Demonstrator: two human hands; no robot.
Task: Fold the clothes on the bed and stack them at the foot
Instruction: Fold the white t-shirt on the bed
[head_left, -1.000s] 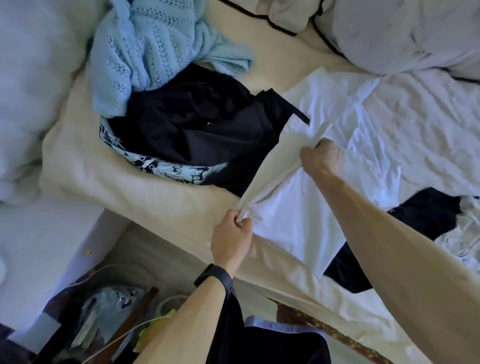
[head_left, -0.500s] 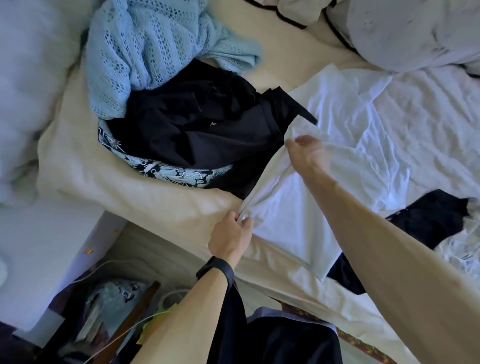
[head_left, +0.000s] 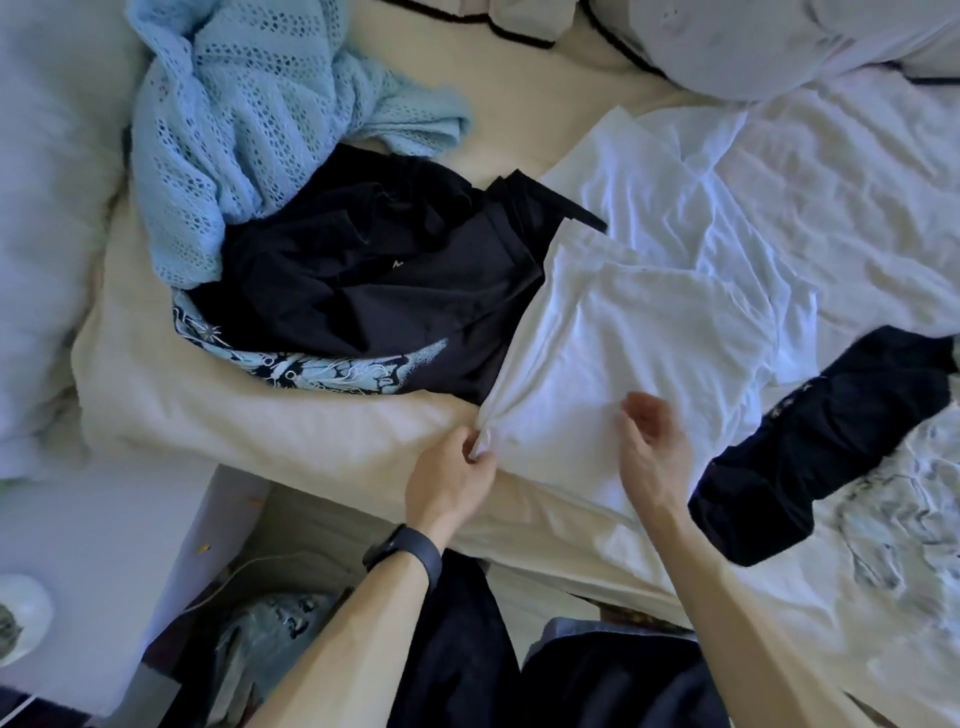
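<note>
One white shirt (head_left: 639, 338) corner pinched in left grip (head_left: 452, 478) — right grip (head_left: 649, 441) relaxed.

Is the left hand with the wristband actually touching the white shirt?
Touching. The head view shows the left hand pinching a bunched corner of the white shirt.

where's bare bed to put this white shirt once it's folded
Two bare cream patches of bed: the near-edge strip below the black pile, left of the left hand, and a smaller one farther back between the blue knit, the pillow and the shirt. Crowded: the knit and pile at left, a black garment and rumpled sheet at right.
</note>
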